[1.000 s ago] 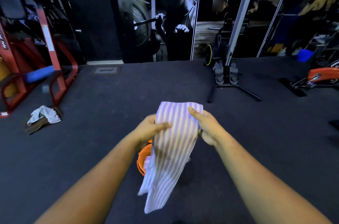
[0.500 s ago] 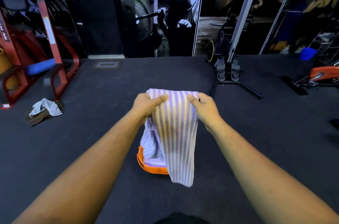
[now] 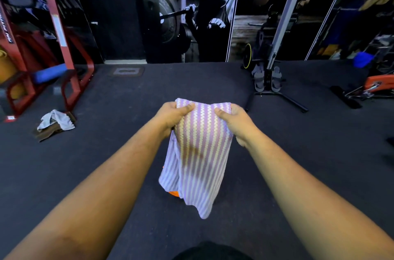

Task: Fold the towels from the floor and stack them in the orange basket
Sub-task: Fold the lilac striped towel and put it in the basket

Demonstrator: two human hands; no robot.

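Two hands of yours, left hand (image 3: 172, 116) and right hand (image 3: 234, 121), pinch the striped towel (image 3: 198, 157) by its top corners, hanging over the orange basket (image 3: 173, 193), more towels (image 3: 56, 123) at nine o'clock.

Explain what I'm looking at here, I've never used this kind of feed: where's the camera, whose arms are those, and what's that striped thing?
There is no machine here. The single picture comes from a camera worn on a person's head, looking forward and down, so the two bare arms are that person's own.

The left hand and the right hand each grip a top corner of a purple and white striped towel, which hangs down folded between them. Behind its lower edge a sliver of the orange basket shows on the dark floor; the towel hides the rest.

To the left lies a crumpled pile of cloths, grey-white over brown, beside a red metal frame. Gym equipment stands along the far wall.
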